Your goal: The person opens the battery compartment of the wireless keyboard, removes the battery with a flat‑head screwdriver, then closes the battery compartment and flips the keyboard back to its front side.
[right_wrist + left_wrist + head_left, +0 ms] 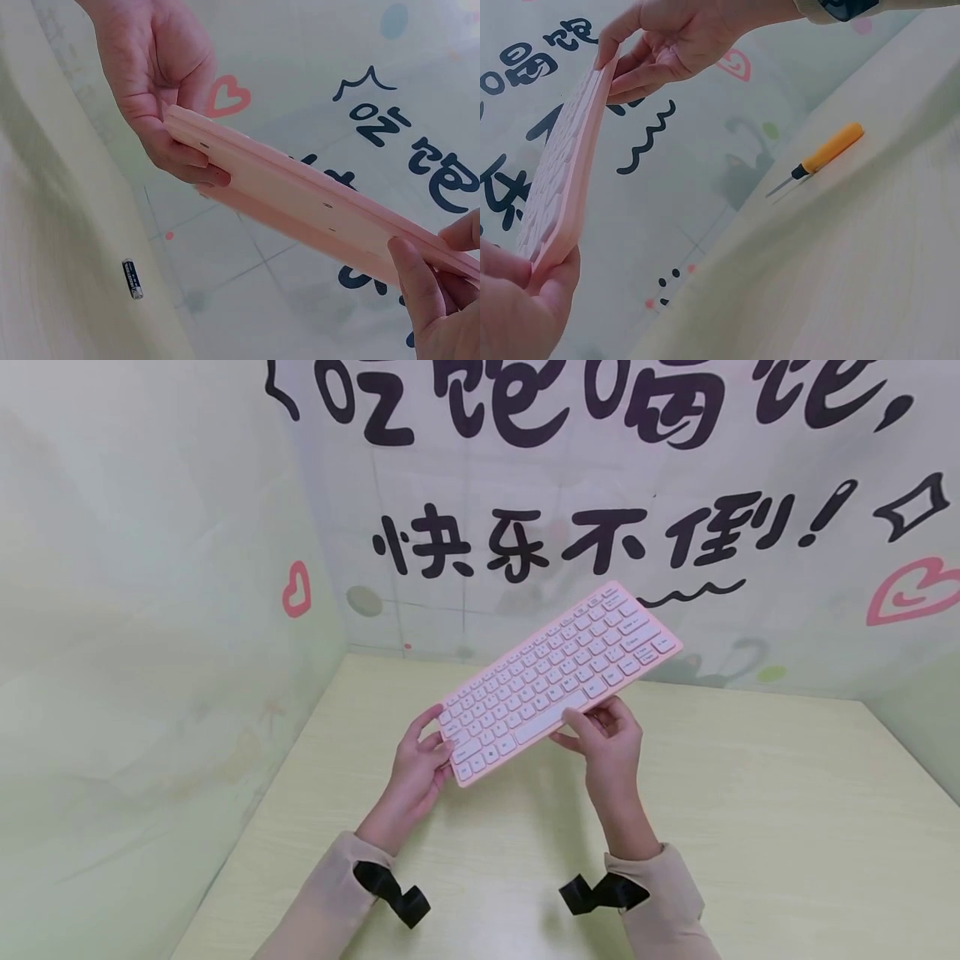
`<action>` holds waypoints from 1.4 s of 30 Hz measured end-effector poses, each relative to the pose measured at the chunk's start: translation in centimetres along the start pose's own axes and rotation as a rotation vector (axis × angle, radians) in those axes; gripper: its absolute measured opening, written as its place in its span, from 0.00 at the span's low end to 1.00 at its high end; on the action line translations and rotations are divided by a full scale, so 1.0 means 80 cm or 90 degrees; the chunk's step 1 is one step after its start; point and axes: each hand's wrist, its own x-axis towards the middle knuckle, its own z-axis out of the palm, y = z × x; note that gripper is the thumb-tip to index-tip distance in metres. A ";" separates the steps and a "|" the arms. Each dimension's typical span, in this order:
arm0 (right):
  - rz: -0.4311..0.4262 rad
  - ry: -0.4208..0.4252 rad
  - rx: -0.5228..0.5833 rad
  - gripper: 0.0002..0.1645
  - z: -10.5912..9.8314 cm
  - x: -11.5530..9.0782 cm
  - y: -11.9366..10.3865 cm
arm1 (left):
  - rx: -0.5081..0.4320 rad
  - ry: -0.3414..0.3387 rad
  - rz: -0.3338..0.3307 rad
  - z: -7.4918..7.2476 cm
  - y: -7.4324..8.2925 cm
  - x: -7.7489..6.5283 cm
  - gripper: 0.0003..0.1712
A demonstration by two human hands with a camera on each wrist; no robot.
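A pink keyboard [555, 681] with white keys is held up off the table, tilted so its right end is higher. My left hand [417, 770] grips its left end, thumb on the key side. At the lower long edge, right of the middle, my right hand [615, 760] pinches it between thumb and fingers. The right wrist view shows the keyboard's pale pink underside [300, 196] with small dark spots. On the table lies a screwdriver [829, 152] with an orange handle, seen in the left wrist view. A dark battery [132, 279] also lies there; the head view shows neither.
The pale wooden table [750, 827] meets an upright backdrop [420, 635] with black lettering behind the keyboard. Another pale wall [150, 652] rises along the left side. Black straps [390, 889] with small blocks sit at both cuffs.
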 end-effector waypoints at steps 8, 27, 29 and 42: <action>-0.028 -0.015 0.007 0.13 -0.003 0.003 -0.004 | 0.019 0.036 0.013 0.000 0.011 -0.006 0.33; -0.041 -0.046 0.003 0.17 -0.038 0.021 -0.020 | 0.054 0.027 0.022 -0.029 0.035 -0.011 0.33; -0.035 -0.046 0.003 0.18 -0.042 0.022 -0.023 | 0.063 0.025 0.024 -0.032 0.039 -0.011 0.33; 0.003 -0.015 0.021 0.07 -0.051 0.029 -0.028 | 0.134 -0.005 0.048 -0.051 0.062 -0.011 0.33</action>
